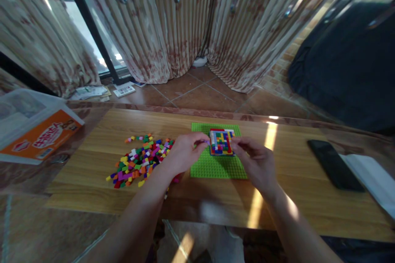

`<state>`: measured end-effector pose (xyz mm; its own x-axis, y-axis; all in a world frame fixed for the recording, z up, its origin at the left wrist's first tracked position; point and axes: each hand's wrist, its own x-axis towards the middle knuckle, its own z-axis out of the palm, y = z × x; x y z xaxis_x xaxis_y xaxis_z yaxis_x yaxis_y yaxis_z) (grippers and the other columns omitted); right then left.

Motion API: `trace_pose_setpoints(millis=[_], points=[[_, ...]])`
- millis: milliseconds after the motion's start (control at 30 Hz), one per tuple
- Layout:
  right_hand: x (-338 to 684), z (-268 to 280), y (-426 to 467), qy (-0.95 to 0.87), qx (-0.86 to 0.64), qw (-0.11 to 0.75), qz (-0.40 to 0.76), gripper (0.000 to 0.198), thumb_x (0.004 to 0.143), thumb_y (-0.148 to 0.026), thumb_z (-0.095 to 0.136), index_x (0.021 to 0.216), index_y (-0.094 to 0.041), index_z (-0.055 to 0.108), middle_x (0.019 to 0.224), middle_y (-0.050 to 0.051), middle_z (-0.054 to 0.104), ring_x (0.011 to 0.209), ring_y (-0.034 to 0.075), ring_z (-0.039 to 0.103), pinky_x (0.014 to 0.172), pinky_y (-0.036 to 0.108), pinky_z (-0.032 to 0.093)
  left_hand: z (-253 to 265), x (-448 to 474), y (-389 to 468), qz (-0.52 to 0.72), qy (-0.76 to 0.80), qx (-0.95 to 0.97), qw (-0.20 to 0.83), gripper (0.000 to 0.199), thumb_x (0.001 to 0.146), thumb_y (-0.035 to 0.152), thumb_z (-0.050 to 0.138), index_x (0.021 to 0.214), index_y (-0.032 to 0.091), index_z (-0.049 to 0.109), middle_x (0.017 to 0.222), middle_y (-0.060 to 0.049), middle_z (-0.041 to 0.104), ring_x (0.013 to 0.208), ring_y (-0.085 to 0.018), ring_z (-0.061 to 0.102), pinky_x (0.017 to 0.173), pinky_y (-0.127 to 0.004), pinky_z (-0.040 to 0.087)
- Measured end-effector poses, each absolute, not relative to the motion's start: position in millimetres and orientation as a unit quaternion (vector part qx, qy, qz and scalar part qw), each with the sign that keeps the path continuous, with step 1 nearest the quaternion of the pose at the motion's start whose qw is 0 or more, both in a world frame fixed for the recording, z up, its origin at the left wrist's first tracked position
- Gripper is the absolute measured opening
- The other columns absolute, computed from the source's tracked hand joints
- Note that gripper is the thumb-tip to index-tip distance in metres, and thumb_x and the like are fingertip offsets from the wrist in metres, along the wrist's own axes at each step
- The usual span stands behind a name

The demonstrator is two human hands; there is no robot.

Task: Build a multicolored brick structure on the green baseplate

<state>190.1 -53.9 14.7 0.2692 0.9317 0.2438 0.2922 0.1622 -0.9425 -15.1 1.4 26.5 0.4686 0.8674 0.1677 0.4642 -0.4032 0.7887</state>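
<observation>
A square build of multicoloured toy bricks [222, 141] stands on the green studded baseplate [212, 168], with walls and coloured rows inside it. My left hand [188, 150] is at the build's left side, thumb and forefinger pinched on a tiny purple brick [207, 141]. On the opposite side, my right hand [257, 160] has its thumb and fingers closed at the build's right edge. Its fingertips partly cover that edge. A heap of loose toy bricks [138, 162] in many colours lies left of the baseplate, partly hidden behind my left forearm.
The wooden table [108, 205] carries a dark phone [335, 164] and white paper [370, 178] at the right. A clear plastic box [27, 111] with an orange label stands at the far left. Striped curtains [154, 28] hang beyond the table, and papers [89, 91] lie near the window.
</observation>
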Motion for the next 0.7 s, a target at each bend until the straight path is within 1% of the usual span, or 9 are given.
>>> trace_pose_setpoints(millis=[100,167,333,500,600,700], points=[[179.2,17.4,-61.2,-0.596,-0.574,0.492,0.271,0.014,0.082,-0.034,0.068,0.093,-0.028,0.072,0.093,0.001,0.074,0.081,0.017,0.066,0.076,0.034,0.054,23.6,-3.4,-4.2,0.316,0.387,0.777,0.383,0.019,0.089,0.022,0.053,0.101,0.019,0.068,0.101,-0.005,0.074,0.094,-0.017,0.068,0.088,-0.030,0.052],[174.7,18.5,-63.0,-0.630,-0.562,0.470,0.259,0.014,0.085,-0.033,0.065,0.096,-0.028,0.072,0.095,0.001,0.074,0.083,0.017,0.066,0.078,0.033,0.054,22.4,1.2,-6.8,0.321,0.372,0.774,0.399,0.022,0.089,0.019,0.053,0.107,0.019,0.065,0.104,-0.005,0.074,0.097,-0.016,0.069,0.090,-0.030,0.053],[172.4,18.3,-62.2,-0.663,-0.549,0.449,0.237,0.014,0.089,-0.032,0.060,0.096,-0.029,0.072,0.095,0.001,0.073,0.087,0.018,0.067,0.083,0.034,0.053,23.3,6.4,-11.6,0.310,0.372,0.783,0.390,0.029,0.087,0.014,0.054,0.114,0.022,0.059,0.102,-0.003,0.074,0.097,-0.016,0.070,0.088,-0.030,0.054],[176.5,22.2,-63.8,-0.685,-0.558,0.423,0.202,0.017,0.089,-0.029,0.058,0.097,-0.030,0.073,0.098,0.002,0.074,0.089,0.019,0.068,0.080,0.034,0.053,23.5,10.8,-14.4,0.323,0.372,0.782,0.381,0.030,0.088,0.017,0.055,0.117,0.022,0.057,0.101,-0.002,0.075,0.095,-0.015,0.070,0.087,-0.029,0.054],[187.6,25.1,-64.0,-0.673,-0.586,0.418,0.168,0.016,0.087,-0.031,0.060,0.096,-0.029,0.073,0.093,0.003,0.074,0.081,0.019,0.068,0.075,0.034,0.054,21.9,10.9,-13.4,0.320,0.380,0.783,0.373,0.027,0.090,0.020,0.053,0.116,0.023,0.058,0.101,-0.002,0.075,0.093,-0.015,0.070,0.087,-0.029,0.054],[206.5,25.3,-62.2,-0.610,-0.659,0.418,0.135,0.020,0.084,-0.036,0.063,0.096,-0.025,0.073,0.081,0.004,0.074,0.066,0.018,0.066,0.065,0.033,0.054,19.3,7.7,-10.3,0.314,0.398,0.786,0.353,0.023,0.091,0.023,0.052,0.112,0.021,0.061,0.099,-0.003,0.075,0.092,-0.016,0.070,0.085,-0.030,0.054]])
